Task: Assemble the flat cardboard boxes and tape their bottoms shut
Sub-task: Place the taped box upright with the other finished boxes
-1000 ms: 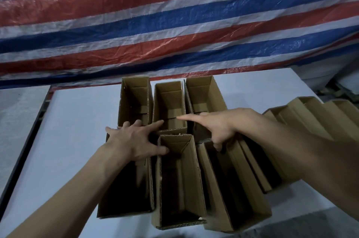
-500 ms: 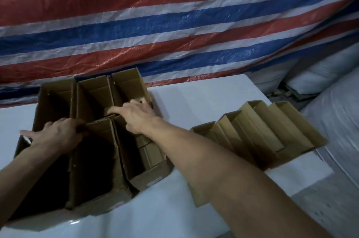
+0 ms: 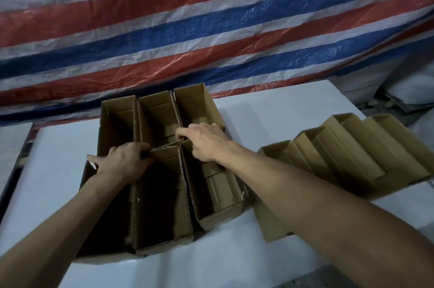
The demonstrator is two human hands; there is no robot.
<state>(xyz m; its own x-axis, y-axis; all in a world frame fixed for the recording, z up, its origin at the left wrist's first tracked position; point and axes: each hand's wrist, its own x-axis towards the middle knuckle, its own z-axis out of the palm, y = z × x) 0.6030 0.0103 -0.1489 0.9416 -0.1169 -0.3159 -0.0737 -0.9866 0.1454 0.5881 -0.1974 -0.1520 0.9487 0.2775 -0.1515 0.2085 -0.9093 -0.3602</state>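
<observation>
The work here looks like gathering the finished cartons into one tight block, so the move wants even pressure from both sides. The walls should stay upright and the corrugated rims should not be crushed or bent inward. It is best to slide the near row square against the far row, seams in line, with the bottoms flat on the white bench (image 3: 270, 111). Whether those bottoms are taped cannot be told, since every carton stands mouth up and no tape shows. The left hand (image 3: 122, 163) lies at the far left corner of the near middle box (image 3: 164, 244). Its fingers curl down over that rim into the dark gap beside the near left box (image 3: 89, 175), and its thumb is splayed out to the left. The right hand (image 3: 204, 142) reaches across with its fingers bent. Its fingertips (image 3: 179, 133) seem to nip the far rim of the near right box (image 3: 223, 214), just where it meets the middle one, though the exact edge it holds is hard to make out. Three more open boxes (image 3: 159, 111) stand touching behind these, against the striped tarp (image 3: 211, 29). Off to the right, a leaning row of boxes (image 3: 352, 153) waits, well apart from both hands.
</observation>
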